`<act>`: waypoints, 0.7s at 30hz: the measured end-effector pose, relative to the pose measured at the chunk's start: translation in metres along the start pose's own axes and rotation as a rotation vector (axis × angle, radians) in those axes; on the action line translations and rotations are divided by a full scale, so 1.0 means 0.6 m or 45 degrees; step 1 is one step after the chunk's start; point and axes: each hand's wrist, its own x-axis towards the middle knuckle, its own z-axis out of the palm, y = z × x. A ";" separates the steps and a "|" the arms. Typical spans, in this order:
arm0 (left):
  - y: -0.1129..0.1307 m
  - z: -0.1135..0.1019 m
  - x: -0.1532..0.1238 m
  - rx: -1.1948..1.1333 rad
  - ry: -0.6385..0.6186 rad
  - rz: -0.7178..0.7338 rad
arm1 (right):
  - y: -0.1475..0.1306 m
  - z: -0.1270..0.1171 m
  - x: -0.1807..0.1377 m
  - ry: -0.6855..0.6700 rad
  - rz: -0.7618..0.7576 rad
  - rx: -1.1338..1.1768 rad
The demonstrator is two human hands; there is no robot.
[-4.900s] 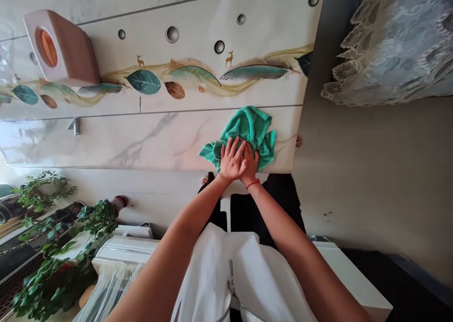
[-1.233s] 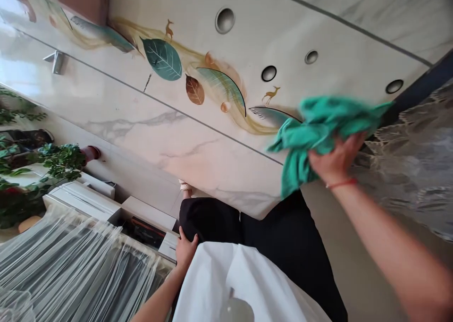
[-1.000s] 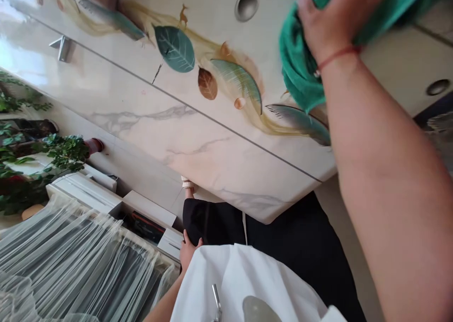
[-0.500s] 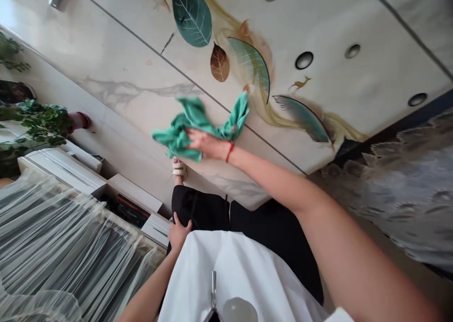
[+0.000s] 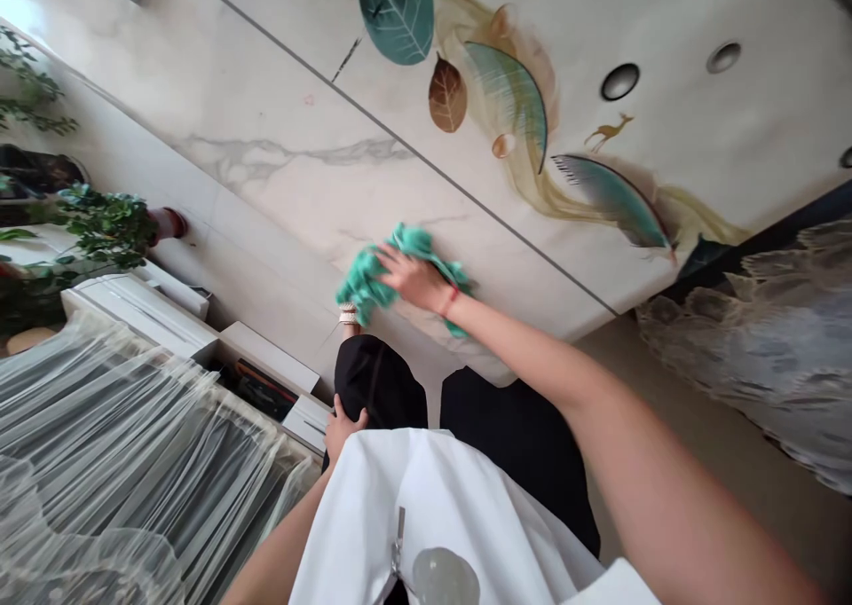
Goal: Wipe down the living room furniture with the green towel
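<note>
My right hand (image 5: pixel 416 278), with a red cord at the wrist, presses on a crumpled green cloth (image 5: pixel 365 287) with its fingers over the bunched fabric. Beneath the cloth lies a glossy, pale marbled tabletop (image 5: pixel 286 179), and the cloth is near its close edge. My left hand (image 5: pixel 343 429) rests on my black-trousered left knee (image 5: pixel 378 379), thumb and fingers apart and holding nothing. Part of this hand is hidden behind my white top.
Printed leaves (image 5: pixel 396 11) and round metallic-looking spots (image 5: pixel 619 82) mark the surface beyond a dark seam. Potted plants (image 5: pixel 110 223) stand at the left. White cabinets (image 5: pixel 266 357) and a sheer curtain (image 5: pixel 99 410) are at lower left, with lace fabric (image 5: pixel 765 339) at right.
My right hand and the green cloth have moved nearer to me and a little right, off the dark seam. The cloth has bunched up more. My left hand stays on the knee; the view has shifted.
</note>
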 end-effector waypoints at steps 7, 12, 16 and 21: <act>-0.017 -0.004 0.027 -0.065 -0.002 -0.027 | 0.007 -0.051 0.333 0.280 0.071 0.127; -0.010 -0.015 0.006 -0.089 -0.005 0.048 | 0.009 -0.015 0.069 -0.017 -0.078 0.198; 0.007 -0.024 -0.010 -0.075 0.009 0.079 | 0.010 0.002 -0.240 -0.187 -0.082 0.330; 0.015 -0.030 -0.019 -0.073 0.016 0.081 | 0.026 0.007 -0.424 -0.269 0.052 0.390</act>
